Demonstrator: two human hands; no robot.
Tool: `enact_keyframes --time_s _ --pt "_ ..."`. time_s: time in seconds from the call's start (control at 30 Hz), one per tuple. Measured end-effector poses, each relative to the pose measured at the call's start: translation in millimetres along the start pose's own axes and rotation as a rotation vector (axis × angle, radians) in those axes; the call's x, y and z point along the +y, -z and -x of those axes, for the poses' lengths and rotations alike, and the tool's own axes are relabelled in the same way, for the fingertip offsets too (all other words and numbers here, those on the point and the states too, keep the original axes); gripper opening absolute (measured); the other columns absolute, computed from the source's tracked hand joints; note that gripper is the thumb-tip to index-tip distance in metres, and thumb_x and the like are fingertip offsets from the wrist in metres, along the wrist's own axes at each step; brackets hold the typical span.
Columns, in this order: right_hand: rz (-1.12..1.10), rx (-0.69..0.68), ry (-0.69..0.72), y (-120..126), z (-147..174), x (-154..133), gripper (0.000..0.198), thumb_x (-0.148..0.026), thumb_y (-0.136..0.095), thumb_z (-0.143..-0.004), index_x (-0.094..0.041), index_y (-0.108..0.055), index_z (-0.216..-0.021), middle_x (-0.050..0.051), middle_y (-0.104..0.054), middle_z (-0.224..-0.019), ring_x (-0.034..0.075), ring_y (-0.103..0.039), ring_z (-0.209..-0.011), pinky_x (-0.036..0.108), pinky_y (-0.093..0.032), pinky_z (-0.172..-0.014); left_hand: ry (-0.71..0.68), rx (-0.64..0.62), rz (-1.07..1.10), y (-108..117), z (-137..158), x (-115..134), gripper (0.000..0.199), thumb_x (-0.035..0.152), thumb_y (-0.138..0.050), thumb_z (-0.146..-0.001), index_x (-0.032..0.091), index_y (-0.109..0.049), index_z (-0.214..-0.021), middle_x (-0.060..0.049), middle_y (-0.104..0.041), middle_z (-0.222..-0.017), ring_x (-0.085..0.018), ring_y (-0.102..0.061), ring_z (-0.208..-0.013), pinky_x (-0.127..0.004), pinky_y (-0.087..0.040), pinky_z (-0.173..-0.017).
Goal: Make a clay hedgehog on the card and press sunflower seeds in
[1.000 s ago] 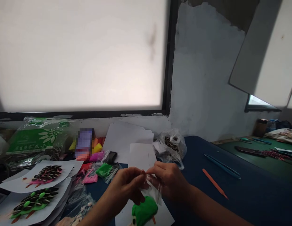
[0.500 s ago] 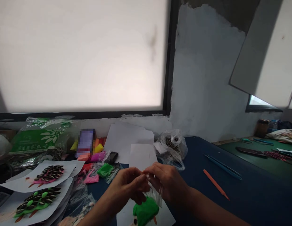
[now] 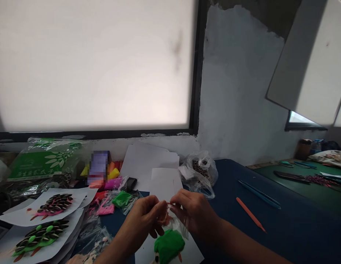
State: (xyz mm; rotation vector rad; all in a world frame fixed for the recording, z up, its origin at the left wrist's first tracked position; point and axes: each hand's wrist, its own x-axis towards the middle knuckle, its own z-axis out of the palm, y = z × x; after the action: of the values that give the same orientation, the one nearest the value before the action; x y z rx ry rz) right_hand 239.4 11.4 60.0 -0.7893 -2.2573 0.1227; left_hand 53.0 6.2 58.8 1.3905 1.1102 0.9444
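My left hand (image 3: 147, 216) and my right hand (image 3: 196, 214) meet above the desk, fingertips pinched on a small clear plastic bag (image 3: 181, 226). Orange-brown clay (image 3: 167, 220) shows in or behind the bag's film between my hands; which one I cannot tell. Below them lies a white paper sheet (image 3: 192, 252) carrying a green clay animal body (image 3: 170, 245). It has a dark eye and a short orange leg, and its lower part is cut off by the frame.
Finished seed-and-clay pictures (image 3: 53, 206) pile up at left, by clay packets (image 3: 123, 200) and a green seed bag (image 3: 35, 161). Behind stand white sheets (image 3: 148, 161) and a clear bag of seeds (image 3: 200, 168). An orange clay tool (image 3: 250, 214) and blue tweezers (image 3: 258, 193) lie right.
My fingertips have parted slightly, and more of the orange-brown clay shows between them. The clear bag hangs a little differently. The view has shifted slightly.
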Motion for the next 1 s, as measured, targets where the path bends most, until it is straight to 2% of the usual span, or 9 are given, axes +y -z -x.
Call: enact_keyframes --time_s 0.07,0.2,0.3,0.37,0.47,0.6,0.73,0.87,1.0 --pt "-0.034 0.001 -0.097 3 -1 0 0.005 -0.021 -0.060 -0.090 -0.019 -0.056 -0.089 0.000 -0.058 -0.076 0.012 -0.053 -0.058 0.025 -0.038 -0.056 -0.011 0.022 0.067 4 -1 -3 0.056 0.074 -0.068 -0.064 0.020 -0.050 -0.064 0.004 -0.058 -0.053 -0.015 -0.063 -0.044 -0.020 -0.042 -0.040" --pt "-0.111 0.050 -0.322 7 -3 -5 0.026 -0.019 -0.074 -0.077 -0.021 -0.048 -0.079 -0.004 -0.053 -0.071 0.013 -0.052 -0.060 0.025 -0.038 -0.056 -0.055 0.069 0.167 11 0 -2 0.053 0.068 -0.075 -0.066 0.018 -0.058 -0.072 0.004 -0.061 -0.060 -0.013 -0.062 -0.052 -0.023 -0.049 -0.052" --pt "-0.206 0.160 -0.309 4 -4 -8 0.029 -0.012 -0.070 -0.077 -0.020 -0.044 -0.066 0.002 -0.058 -0.087 0.016 -0.057 -0.076 0.027 -0.044 -0.065 -0.032 0.079 0.234 12 1 0 0.054 0.067 -0.078 -0.064 0.017 -0.059 -0.074 0.001 -0.065 -0.066 -0.014 -0.063 -0.057 -0.025 -0.051 -0.056" --pt "-0.293 0.202 -0.302 2 -4 -7 0.024 -0.010 -0.068 -0.078 -0.019 -0.050 -0.066 0.005 -0.060 -0.098 0.019 -0.060 -0.089 0.029 -0.047 -0.073 -0.001 0.052 0.270 10 2 2 0.055 0.067 -0.078 -0.064 0.017 -0.062 -0.080 -0.001 -0.068 -0.073 -0.015 -0.065 -0.058 -0.025 -0.051 -0.057" --pt "-0.393 0.184 -0.340 0 -3 -6 0.010 -0.014 -0.066 -0.084 -0.019 -0.067 -0.075 0.006 -0.063 -0.103 0.022 -0.061 -0.099 0.034 -0.048 -0.083 0.026 -0.012 0.288 9 4 3 0.057 0.065 -0.080 -0.063 0.017 -0.063 -0.090 -0.003 -0.071 -0.082 -0.016 -0.068 -0.061 -0.027 -0.053 -0.060" --pt "-0.514 0.096 -0.383 -1 -3 -9 0.016 -0.024 -0.064 -0.091 -0.021 -0.076 -0.082 0.008 -0.066 -0.112 0.024 -0.061 -0.108 0.039 -0.047 -0.093 0.020 -0.056 0.289 9 3 0 0.057 0.062 -0.082 -0.063 0.017 -0.064 -0.092 0.000 -0.067 -0.076 -0.018 -0.071 -0.061 -0.027 -0.054 -0.059" --pt "-0.645 0.017 -0.402 -6 -3 -14 0.021 -0.026 -0.059 -0.094 -0.020 -0.075 -0.081 0.008 -0.068 -0.106 0.023 -0.063 -0.105 0.037 -0.050 -0.090 0.016 -0.060 0.260 7 0 -7 0.057 0.064 -0.079 -0.066 0.017 -0.063 -0.093 0.004 -0.060 -0.063 -0.018 -0.070 -0.057 -0.025 -0.052 -0.054" --pt "-0.679 0.051 -0.444 -10 -1 -9 0.024 -0.016 -0.056 -0.090 -0.017 -0.071 -0.071 0.008 -0.069 -0.101 0.021 -0.066 -0.095 0.036 -0.052 -0.086 0.031 -0.123 0.285 4 3 -8 0.056 0.059 -0.078 -0.069 0.017 -0.062 -0.103 -0.001 -0.067 -0.079 -0.021 -0.073 -0.068 -0.031 -0.056 -0.066" --pt "-0.694 0.106 -0.451 -11 0 0 0.026 -0.012 -0.053 -0.087 -0.017 -0.073 -0.071 0.010 -0.070 -0.102 0.024 -0.065 -0.105 0.041 -0.050 -0.092 0.041 -0.197 0.298 9 4 -9 0.065 0.041 -0.088 -0.063 0.021 -0.057 -0.117 -0.006 -0.070 -0.095 -0.022 -0.073 -0.079 -0.033 -0.054 -0.074"
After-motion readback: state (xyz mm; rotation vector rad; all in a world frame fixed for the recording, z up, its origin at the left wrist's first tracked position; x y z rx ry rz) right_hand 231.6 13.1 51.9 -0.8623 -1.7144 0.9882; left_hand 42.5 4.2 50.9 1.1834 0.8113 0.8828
